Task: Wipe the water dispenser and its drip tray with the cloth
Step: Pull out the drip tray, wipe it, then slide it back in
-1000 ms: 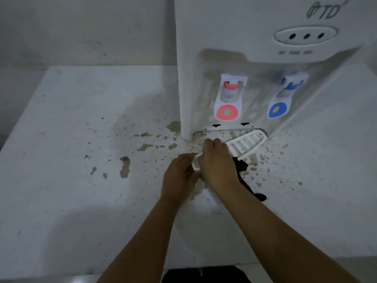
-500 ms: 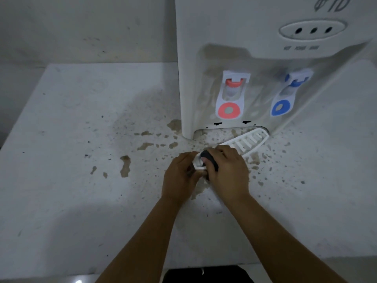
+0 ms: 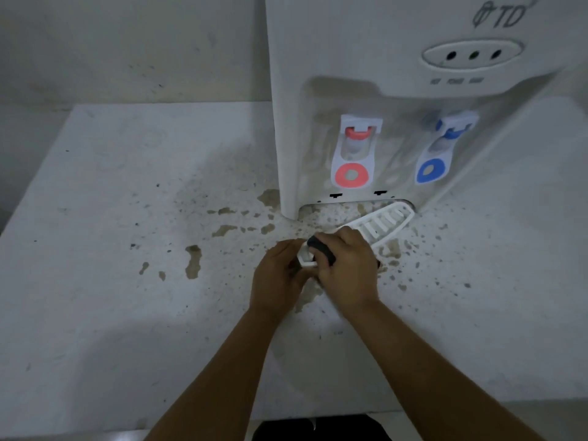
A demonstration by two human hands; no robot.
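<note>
Water dispenser [image 3: 413, 43]: white table-top unit, standing at the 1 o'clock part of the view on a white table [image 3: 95, 218]; red tap [image 3: 351, 154] and blue tap [image 3: 440, 151] set in its recess. Drip tray [image 3: 381, 222]: white slotted grille, pulled out of its bay and lying askew on the table just in front of the dispenser base, far end toward 2 o'clock, near end at centre between both hands. Cloth [image 3: 321, 249]: dark, bunched, pressed onto the tray's near end. Right hand [image 3: 346, 272]: fingers curled over the cloth, gripping it against the tray. Left hand [image 3: 276, 278]: at 9 o'clock of the tray end, fingers curled about its corner to steady it; the exact grip is partly hidden. Change noted: a second ago the cloth trailed out beneath the right hand toward 5 o'clock with only the fingers on the grille; it is now gathered under the palm at the tray's tip, with little of it showing. Reading: the wiping of the tray is under way at its near end; the slotted length toward 2 o'clock and the dispenser body look yet to be done. Brown stains [image 3: 194, 261]: scattered over the table around the base.
</note>
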